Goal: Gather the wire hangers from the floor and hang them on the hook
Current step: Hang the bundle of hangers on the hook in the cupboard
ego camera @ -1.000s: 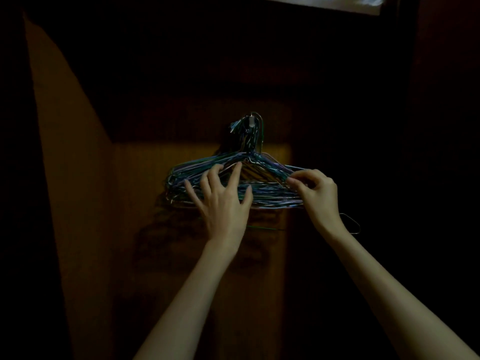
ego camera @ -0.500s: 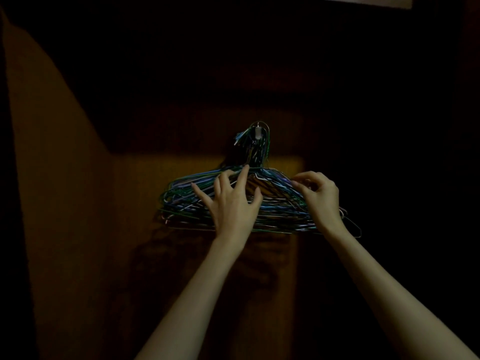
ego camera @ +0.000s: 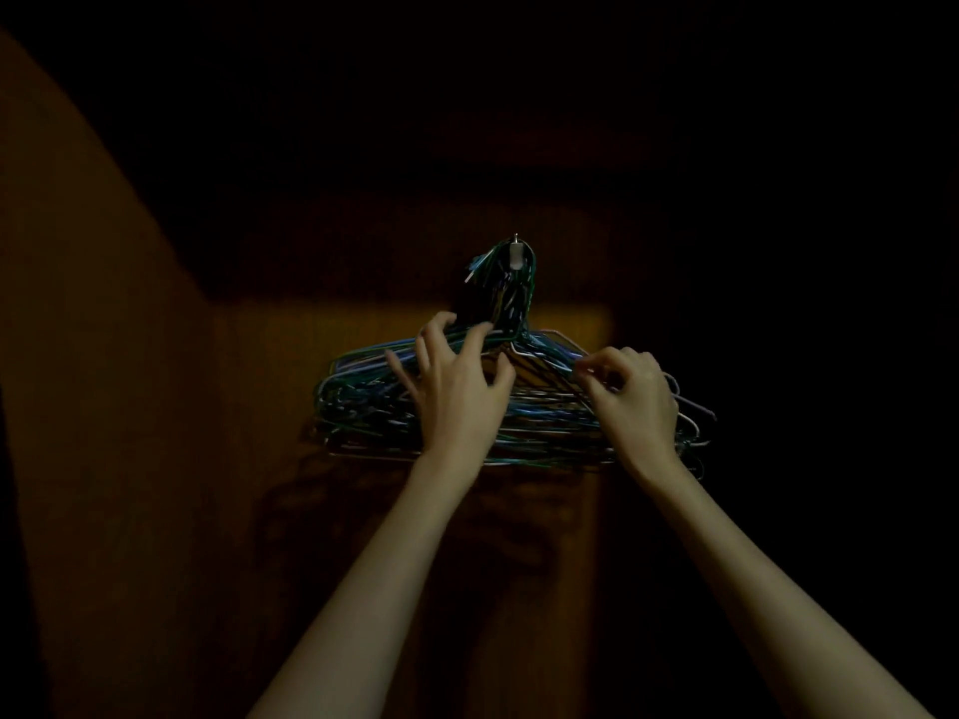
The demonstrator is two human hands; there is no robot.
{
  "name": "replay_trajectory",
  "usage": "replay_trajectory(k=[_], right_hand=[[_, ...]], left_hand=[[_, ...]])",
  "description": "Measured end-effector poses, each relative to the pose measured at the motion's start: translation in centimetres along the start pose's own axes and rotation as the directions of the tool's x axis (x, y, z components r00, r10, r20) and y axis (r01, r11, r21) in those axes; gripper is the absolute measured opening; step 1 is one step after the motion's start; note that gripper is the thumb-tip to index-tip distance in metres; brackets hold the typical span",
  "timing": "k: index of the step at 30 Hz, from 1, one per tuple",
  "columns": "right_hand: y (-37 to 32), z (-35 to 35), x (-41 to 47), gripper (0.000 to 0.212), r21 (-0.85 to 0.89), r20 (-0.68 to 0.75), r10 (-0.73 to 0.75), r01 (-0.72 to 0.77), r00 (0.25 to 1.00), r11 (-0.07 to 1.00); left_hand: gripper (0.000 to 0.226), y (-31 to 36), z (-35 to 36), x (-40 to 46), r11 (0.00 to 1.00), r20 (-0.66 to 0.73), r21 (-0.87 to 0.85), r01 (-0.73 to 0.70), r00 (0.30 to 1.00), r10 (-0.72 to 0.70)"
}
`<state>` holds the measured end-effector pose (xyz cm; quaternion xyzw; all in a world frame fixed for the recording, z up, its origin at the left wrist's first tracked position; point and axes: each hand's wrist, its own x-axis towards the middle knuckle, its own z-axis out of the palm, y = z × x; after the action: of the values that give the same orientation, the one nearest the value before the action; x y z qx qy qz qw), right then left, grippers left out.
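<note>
Your left hand point(ego camera: 456, 391) rests with spread fingers on the wire hangers point(ego camera: 363, 402). Your right hand point(ego camera: 635, 399), at three o'clock from it, pinches their wires. The bundle hangs from the hook point(ego camera: 516, 250) at twelve o'clock, against a wooden wall point(ego camera: 155, 459).

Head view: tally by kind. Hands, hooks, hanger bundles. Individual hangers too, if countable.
Hands: 2, the left hand spread over the bundle and the right hand pinching wires at its right side
Hook: 1, the wall hook
Hanger bundle: 1, the wire hangers hung on the hook
Individual hangers: too tangled and dark to count
Total: 4
</note>
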<state>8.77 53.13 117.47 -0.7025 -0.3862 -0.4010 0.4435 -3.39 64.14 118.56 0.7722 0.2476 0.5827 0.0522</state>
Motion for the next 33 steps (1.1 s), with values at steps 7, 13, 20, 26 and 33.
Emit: replay_trajectory(k=[7,13,20,26,33], right_hand=[[-0.6,1.0,1.0,0.028,-0.055,0.006,-0.103,0.103,0.995,0.993],[-2.3,2.0,3.3,0.048,0.044,0.081,-0.122,0.119,0.989,0.992],[-1.7,3.1,2.6,0.044,-0.011,0.104,-0.088,0.090,0.991,0.996],[-1.1,2.7,2.1,0.069,-0.115,0.210,-0.104,0.130,0.972,0.985],[-0.2,3.1,2.5,0.049,-0.220,0.210,-0.074,0.121,0.975,0.968]], left_hand=[[0.071,0.7,0.9,3.6,0.963,-0.024,-0.158,-0.219,0.976,0.218],[0.083,0.7,1.0,7.4,0.931,0.098,-0.263,-0.251,0.954,0.285],[0.088,-0.4,1.7,7.2,0.916,0.144,-0.301,-0.267,0.936,0.320],[0.101,-3.0,0.9,5.0,0.970,0.276,-0.148,-0.195,0.933,0.229],[0.079,-3.8,1.4,3.6,0.976,0.278,0.106,-0.188,0.948,0.153]])
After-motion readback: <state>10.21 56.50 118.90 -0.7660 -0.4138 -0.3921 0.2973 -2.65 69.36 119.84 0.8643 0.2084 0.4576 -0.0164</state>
